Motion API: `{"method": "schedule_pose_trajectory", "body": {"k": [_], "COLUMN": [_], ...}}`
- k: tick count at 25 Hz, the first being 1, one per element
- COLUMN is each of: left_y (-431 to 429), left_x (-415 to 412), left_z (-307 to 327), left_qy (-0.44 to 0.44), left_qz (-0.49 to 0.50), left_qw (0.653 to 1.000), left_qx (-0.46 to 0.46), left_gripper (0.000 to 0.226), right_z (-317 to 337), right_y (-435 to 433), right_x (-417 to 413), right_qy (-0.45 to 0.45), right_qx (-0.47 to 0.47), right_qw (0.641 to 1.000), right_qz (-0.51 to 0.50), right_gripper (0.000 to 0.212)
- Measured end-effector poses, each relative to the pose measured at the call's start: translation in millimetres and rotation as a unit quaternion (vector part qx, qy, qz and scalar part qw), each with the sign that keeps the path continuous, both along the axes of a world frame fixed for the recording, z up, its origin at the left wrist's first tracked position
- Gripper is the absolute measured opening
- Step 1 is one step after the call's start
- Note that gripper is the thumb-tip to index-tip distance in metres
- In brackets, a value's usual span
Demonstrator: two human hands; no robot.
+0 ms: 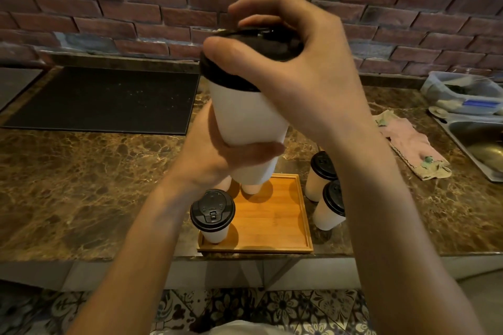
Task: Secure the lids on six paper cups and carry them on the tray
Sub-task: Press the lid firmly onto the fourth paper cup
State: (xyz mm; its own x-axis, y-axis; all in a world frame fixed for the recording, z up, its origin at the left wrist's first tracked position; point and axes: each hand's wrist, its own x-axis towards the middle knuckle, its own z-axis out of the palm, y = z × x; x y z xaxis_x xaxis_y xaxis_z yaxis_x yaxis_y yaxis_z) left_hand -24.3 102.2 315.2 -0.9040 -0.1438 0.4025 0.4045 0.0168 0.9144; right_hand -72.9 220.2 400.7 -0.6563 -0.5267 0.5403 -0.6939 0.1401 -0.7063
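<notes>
A white paper cup (pixel 245 114) is lifted close to the camera, above the counter. My left hand (pixel 215 155) grips its lower body. My right hand (pixel 296 71) curls over its black lid (pixel 261 46) from above. Below, a wooden tray (pixel 275 217) sits at the counter's front edge. One lidded cup (pixel 213 216) stands in the tray's near left corner. Parts of two more cups (pixel 251 187) show at the tray's far left, mostly hidden by the held cup. Two lidded cups (pixel 328 207) stand on the counter right of the tray.
A black mat (pixel 103 100) lies at the back left of the marble counter (pixel 81 185). A pink cloth (pixel 408 144) lies to the right, beside a steel sink (pixel 484 147) and a plastic container (pixel 462 90). A brick wall runs behind.
</notes>
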Motion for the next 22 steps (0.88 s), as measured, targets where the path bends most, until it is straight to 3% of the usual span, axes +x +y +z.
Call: {"method": "schedule_pose_trajectory", "body": {"k": [3, 6, 9, 12, 14, 18, 22], "left_y": [7.4, 2.7, -12.0, -23.3, -23.4, -20.5, -17.8], "left_x": [-1.0, -1.5, -0.9, -0.9, -2.4, -6.0, -5.5], "left_z": [-0.6, -1.0, 0.2, 1.0, 0.1, -1.2, 1.2], "left_qy": [0.015, -0.011, -0.047, -0.071, -0.078, -0.056, -0.015], "left_qz": [0.105, 0.096, -0.029, -0.163, -0.196, -0.152, -0.083], "left_qw": [0.994, 0.995, 0.998, 0.984, 0.977, 0.987, 0.996], "left_qx": [-0.015, -0.029, -0.029, -0.029, -0.018, -0.016, -0.043], "left_gripper": [0.070, 0.070, 0.072, 0.084, 0.084, 0.073, 0.051], "right_z": [-1.4, 0.5, 12.3, 15.0, 13.7, 10.2, 9.6], "right_y": [-11.5, -10.8, -1.5, 6.6, 6.3, 0.8, -10.3], "right_x": [4.1, -6.3, -25.4, -46.0, -48.9, -32.6, -11.6], "right_qy": [0.025, 0.108, 0.082, -0.010, -0.036, -0.052, 0.002], "right_qx": [0.038, 0.147, 0.190, 0.177, 0.158, 0.113, 0.120], "right_qw": [0.995, 0.978, 0.973, 0.925, 0.912, 0.964, 0.989], "right_qz": [-0.091, -0.097, 0.101, 0.335, 0.377, 0.236, 0.082], "right_gripper": [0.052, 0.054, 0.048, 0.055, 0.062, 0.041, 0.035]}}
